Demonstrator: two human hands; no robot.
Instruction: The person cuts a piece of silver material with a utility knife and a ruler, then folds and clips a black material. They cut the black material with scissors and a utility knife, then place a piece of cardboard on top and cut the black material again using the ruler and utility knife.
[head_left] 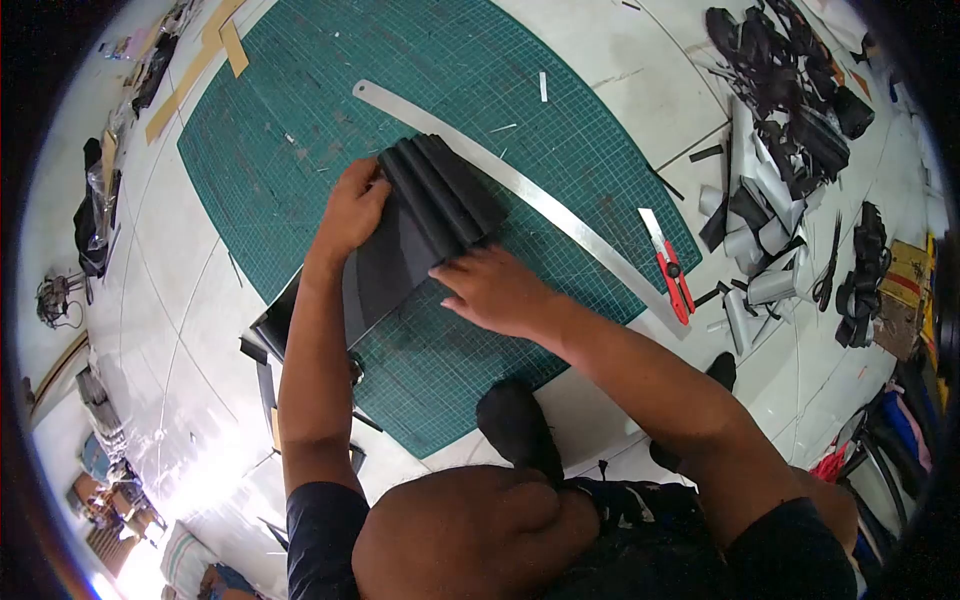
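From here I have the left hand [358, 208] and right hand [495, 292] with fingers [463, 266] pinching the folded black sheet [432, 203] mid-frame, apparently gathering it; next calls for even pressure.

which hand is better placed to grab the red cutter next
Probably the right hand: it is nearer the red cutter, while the left hand is across the black sheet from it. Both hands are on the sheet.
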